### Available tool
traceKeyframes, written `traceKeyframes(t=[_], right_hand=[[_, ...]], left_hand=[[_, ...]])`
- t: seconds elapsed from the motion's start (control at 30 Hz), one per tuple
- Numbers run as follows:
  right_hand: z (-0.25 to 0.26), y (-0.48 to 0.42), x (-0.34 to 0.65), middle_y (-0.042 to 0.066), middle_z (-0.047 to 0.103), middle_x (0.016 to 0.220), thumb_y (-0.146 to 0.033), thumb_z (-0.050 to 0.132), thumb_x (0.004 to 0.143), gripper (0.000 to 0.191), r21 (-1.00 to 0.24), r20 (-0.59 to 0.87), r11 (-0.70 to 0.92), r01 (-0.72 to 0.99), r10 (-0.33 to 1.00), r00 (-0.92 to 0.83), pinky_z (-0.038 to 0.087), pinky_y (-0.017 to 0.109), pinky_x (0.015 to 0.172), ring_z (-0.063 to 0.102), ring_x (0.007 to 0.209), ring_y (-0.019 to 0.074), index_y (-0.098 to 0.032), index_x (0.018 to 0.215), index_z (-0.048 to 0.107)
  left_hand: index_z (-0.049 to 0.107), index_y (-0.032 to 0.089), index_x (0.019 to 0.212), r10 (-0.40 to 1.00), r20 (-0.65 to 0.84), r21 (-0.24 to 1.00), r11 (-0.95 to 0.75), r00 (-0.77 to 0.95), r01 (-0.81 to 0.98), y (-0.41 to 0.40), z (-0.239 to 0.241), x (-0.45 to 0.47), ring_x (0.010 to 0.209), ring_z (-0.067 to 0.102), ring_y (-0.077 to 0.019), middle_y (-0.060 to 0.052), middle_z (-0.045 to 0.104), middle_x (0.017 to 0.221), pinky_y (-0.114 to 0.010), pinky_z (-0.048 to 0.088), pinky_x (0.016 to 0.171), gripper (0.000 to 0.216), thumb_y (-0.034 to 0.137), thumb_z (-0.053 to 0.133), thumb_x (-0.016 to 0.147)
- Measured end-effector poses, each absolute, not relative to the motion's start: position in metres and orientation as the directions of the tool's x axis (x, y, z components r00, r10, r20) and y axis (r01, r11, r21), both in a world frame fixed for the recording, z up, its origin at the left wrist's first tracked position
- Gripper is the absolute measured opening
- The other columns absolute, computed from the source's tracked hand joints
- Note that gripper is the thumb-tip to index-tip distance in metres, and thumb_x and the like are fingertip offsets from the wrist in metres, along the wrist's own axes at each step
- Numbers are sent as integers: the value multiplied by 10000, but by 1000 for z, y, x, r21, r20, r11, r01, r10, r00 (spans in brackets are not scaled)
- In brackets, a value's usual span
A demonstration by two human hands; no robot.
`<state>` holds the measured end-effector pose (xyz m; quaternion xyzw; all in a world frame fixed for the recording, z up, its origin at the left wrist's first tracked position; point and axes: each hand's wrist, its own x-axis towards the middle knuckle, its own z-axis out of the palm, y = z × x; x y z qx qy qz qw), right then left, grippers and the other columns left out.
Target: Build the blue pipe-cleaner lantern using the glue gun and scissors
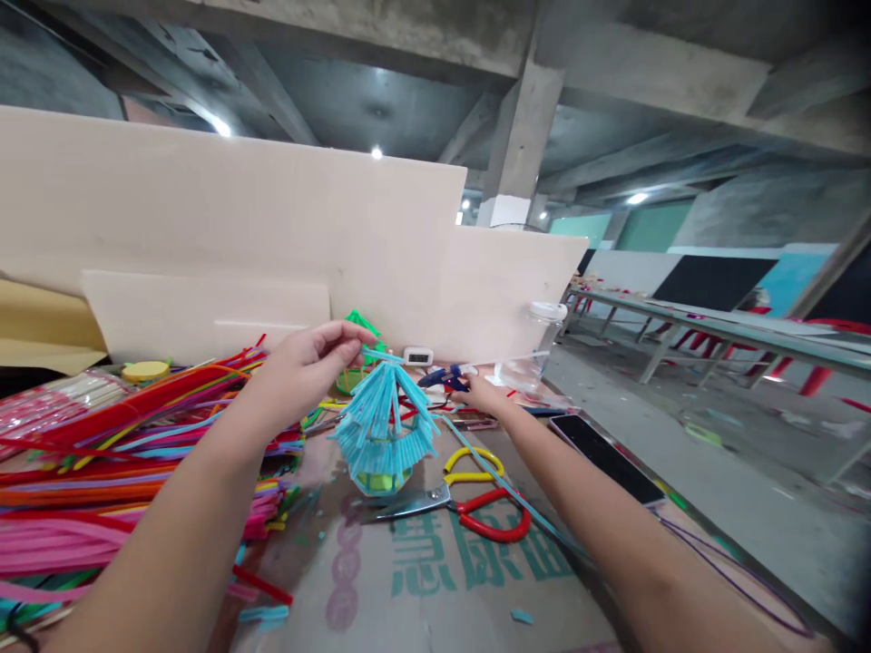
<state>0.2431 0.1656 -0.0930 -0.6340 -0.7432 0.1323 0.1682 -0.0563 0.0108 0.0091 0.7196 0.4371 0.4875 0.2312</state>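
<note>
A small model with a tiered roof of light blue pipe cleaners (387,422) stands on the printed cardboard in the middle. My left hand (325,355) is closed in a pinch at the roof's peak, on a light blue pipe cleaner (382,355) that reaches across the top. To the right of the model, my right hand (480,397) is closed around a dark blue hot glue gun (444,375), its nozzle towards the roof. A pale glue stick juts from the gun's back. Scissors (449,498) with one yellow and one red handle lie in front of the model.
Bundles of coloured pipe cleaners (61,544) cover the left side. Behind the model are a green model (360,320), a small white digital display (417,356) and an upright pale board (395,245). A clear jar (537,340) and a phone (608,458) are at the right.
</note>
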Motion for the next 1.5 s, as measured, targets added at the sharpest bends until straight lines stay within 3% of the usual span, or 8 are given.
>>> traceKeyframes(t=[0.17, 0.27, 0.4, 0.6, 0.83, 0.97, 1.17, 1.5], right_hand=[[-75, 118, 264, 119, 699, 899, -304, 590, 839, 201, -307, 211, 218, 926, 965, -157, 410, 314, 747, 621, 864, 242, -141, 903, 691], [-56, 80, 257, 76, 693, 918, -390, 433, 925, 325, -310, 335, 303, 901, 922, -195, 398, 300, 739, 605, 860, 208, -185, 961, 684], [-27, 33, 225, 28, 650, 722, -437, 391, 941, 393, -532, 460, 580, 617, 810, -364, 421, 255, 629, 595, 685, 152, -166, 839, 656], [-4, 2, 188, 9, 647, 716, -355, 532, 878, 236, -613, 455, 651, 448, 754, -473, 419, 230, 577, 567, 625, 116, -178, 857, 686], [-28, 7, 180, 7, 622, 652, -349, 531, 861, 220, -811, 255, 474, 343, 814, -522, 444, 228, 534, 563, 557, 110, -167, 772, 620], [-36, 5, 180, 3, 614, 655, -314, 503, 877, 211, -772, 271, 510, 380, 804, -529, 417, 225, 545, 558, 573, 109, -172, 743, 582], [-47, 2, 174, -26, 557, 595, -368, 432, 932, 317, -717, 374, 584, 382, 784, -495, 342, 213, 526, 504, 551, 95, -180, 693, 524], [-60, -7, 163, -35, 497, 555, -288, 419, 918, 327, -566, 402, 640, 520, 765, -504, 225, 237, 515, 411, 525, 83, -173, 625, 507]], left_hand=[[617, 192, 975, 836, 526, 742, -542, 159, 395, 8, 10, -50, 703, 592, -158, -36, 657, 834, -251, 444, 595, 263, 409, 541, 848], [620, 187, 957, 833, 511, 724, -550, 212, 416, 3, 9, -42, 733, 604, -167, -41, 669, 858, -259, 458, 618, 239, 380, 528, 850], [634, 206, 961, 810, 476, 648, -587, 343, 486, -6, 8, -30, 798, 618, -171, -23, 677, 890, -268, 470, 702, 226, 352, 486, 871], [643, 229, 979, 779, 480, 565, -626, 403, 538, -8, 6, -21, 808, 609, -166, -9, 680, 917, -254, 458, 699, 229, 332, 466, 878], [653, 228, 989, 778, 480, 563, -627, 405, 539, -3, 2, -21, 773, 598, -162, -13, 679, 884, -257, 448, 679, 233, 340, 485, 874], [620, 215, 1086, 773, 518, 592, -633, 367, 498, 0, 1, -18, 769, 589, -154, -19, 658, 872, -252, 445, 682, 282, 359, 514, 868], [616, 162, 1060, 779, 627, 670, -540, 1, 510, 19, -5, -30, 802, 589, -164, -48, 650, 924, -262, 454, 694, 370, 456, 510, 862], [672, 164, 1001, 775, 596, 618, -609, 209, 497, 43, -27, -31, 1039, 595, -225, -95, 648, 1098, -337, 459, 902, 359, 458, 511, 870]])
